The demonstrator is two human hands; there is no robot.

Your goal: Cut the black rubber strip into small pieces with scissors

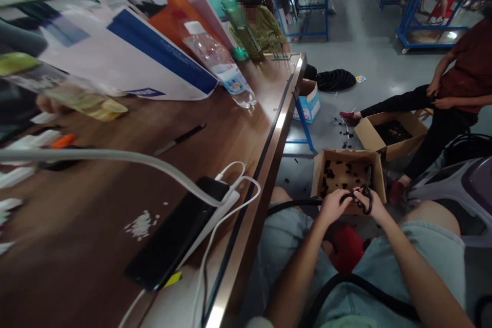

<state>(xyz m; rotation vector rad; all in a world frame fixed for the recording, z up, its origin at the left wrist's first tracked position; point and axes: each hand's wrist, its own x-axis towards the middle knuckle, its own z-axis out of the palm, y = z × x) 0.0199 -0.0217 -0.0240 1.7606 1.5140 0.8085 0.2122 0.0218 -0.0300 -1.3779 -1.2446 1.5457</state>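
Observation:
My left hand (333,205) is closed round a black tube (294,203), which runs off toward the table side across my thigh. Close beside it, my right hand (371,203) grips black-handled scissors (366,200), its fingers nearly touching the end of the tube. Both hands are over the near edge of an open cardboard box (380,177) with small black pieces scattered inside. Another stretch of thick black tube (369,292) lies over my lap. The scissor blades are too small to make out.
At left a wooden table (154,179) carries a phone (172,236), white cable, knife and water bottle (226,74). A seated person (467,66) at right has another box (417,133) before them. Coiled black tubing (336,81) lies on the floor.

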